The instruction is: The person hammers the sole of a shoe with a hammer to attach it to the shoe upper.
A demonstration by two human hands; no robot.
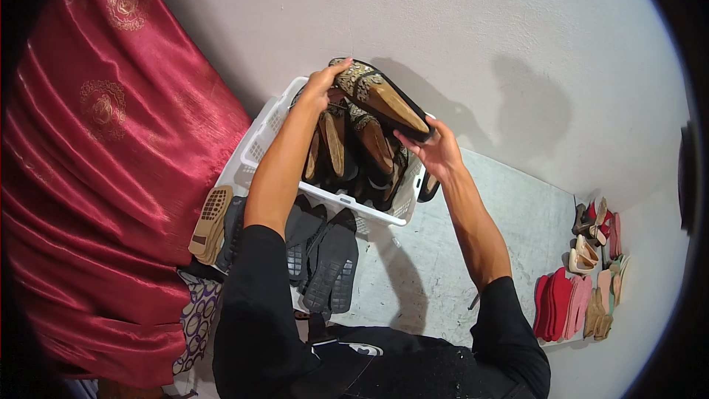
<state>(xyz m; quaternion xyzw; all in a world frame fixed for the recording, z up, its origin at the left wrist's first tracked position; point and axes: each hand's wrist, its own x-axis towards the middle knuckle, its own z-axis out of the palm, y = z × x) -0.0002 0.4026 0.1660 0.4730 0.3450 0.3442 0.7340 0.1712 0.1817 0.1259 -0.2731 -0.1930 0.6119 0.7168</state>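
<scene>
Between my hands, a black sandal with a tan insole and a silvery patterned strap is held tilted above a white plastic basket. My left hand grips its strap end, and my right hand has hold of the other, tapered end. More sandals of the same look stand packed inside the basket. Another similar sandal shows partly at the basket's right side, below my right hand.
Black soles and beige soles lie on the near side of the basket. A red satin curtain hangs at left. Against the right wall are red soles, pink soles and white shoes. A pale wall rises behind.
</scene>
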